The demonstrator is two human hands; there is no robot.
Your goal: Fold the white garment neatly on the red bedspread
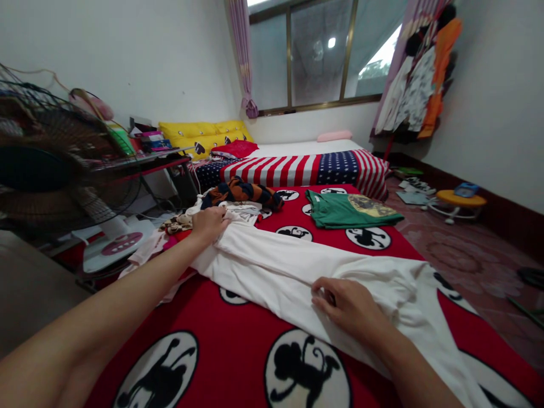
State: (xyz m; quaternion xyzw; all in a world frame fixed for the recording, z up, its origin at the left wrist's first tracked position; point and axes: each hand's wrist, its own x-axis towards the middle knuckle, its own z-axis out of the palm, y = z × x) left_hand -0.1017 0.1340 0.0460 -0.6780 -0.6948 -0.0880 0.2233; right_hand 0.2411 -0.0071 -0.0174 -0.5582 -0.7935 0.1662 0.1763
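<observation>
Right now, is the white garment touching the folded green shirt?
Apart: the head view shows a strip of red patterned cover between the white garment and the folded green shirt.

On the left we see a fan [42, 170], and beyond it a cluttered table [148, 163]. At the far side, a stars-and-stripes cover [276, 169] drapes a bed [289, 149] with yellow pillows [191, 131] and a red cushion [234, 149], below a window [318, 62]. To the far right we find hanging clothes [419, 93] and a yellow-topped stool [448, 198] bearing a blue object [466, 189] on tiled floor [459, 252].
</observation>
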